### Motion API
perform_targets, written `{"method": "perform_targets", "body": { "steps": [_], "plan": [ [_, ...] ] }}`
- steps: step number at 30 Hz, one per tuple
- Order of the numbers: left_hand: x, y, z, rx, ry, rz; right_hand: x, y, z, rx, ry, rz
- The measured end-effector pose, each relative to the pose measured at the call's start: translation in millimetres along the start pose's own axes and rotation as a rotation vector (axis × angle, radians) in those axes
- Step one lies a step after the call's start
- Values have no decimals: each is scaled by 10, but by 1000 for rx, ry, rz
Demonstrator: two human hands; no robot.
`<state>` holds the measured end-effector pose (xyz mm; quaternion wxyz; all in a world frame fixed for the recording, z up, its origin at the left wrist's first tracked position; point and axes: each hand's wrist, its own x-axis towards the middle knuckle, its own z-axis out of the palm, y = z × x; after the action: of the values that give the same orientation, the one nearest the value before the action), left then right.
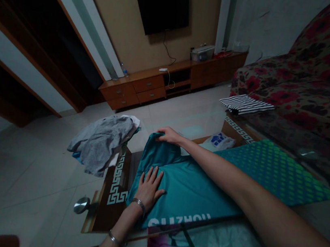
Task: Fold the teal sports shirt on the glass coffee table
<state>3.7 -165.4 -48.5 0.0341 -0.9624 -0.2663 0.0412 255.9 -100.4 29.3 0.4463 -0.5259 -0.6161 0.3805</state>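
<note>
A teal shirt point(192, 188) with white lettering lies spread on a glass-topped coffee table point(113, 198). My left hand point(148, 188) rests flat on the shirt's near left part, fingers stretched out, with bracelets on the wrist. My right hand point(169, 135) reaches across to the shirt's far edge, where its fingers pinch the fabric near the collar or sleeve.
A heap of grey clothes point(102, 141) sits at the table's far left corner. A folded striped garment point(246, 104) lies near a floral sofa point(312, 79). A green dotted cloth point(277, 172) lies right of the shirt. A TV stand point(164, 84) stands along the far wall.
</note>
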Motion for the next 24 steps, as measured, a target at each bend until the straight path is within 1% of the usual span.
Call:
{"method": "perform_targets", "body": {
  "steps": [3, 6, 9, 11, 15, 18, 20, 24],
  "plan": [
    [-9, 15, -19, -8, -21, -5, -236, -131, 49, 17, -52, -82],
    [-26, 29, -26, -13, -35, -32, -567, -209, 161, -29, -127, -200],
    [-54, 57, -73, -50, -30, -32, -969, -231, 329, -162, -201, -349],
    [-74, 81, -127, -86, -35, -19, -1234, -208, 453, -297, -235, -413],
    [-112, 76, -189, -146, -84, -10, -1636, -79, 671, -559, -263, -442],
    [-169, -13, -131, -150, -109, -5, -1806, 24, 757, -678, -242, -434],
    [-230, -92, -69, -123, -82, -24, -1881, 63, 771, -720, -231, -432],
    [-367, -195, -13, -66, 42, -86, -1986, 92, 744, -731, -221, -443]
  ]
}}
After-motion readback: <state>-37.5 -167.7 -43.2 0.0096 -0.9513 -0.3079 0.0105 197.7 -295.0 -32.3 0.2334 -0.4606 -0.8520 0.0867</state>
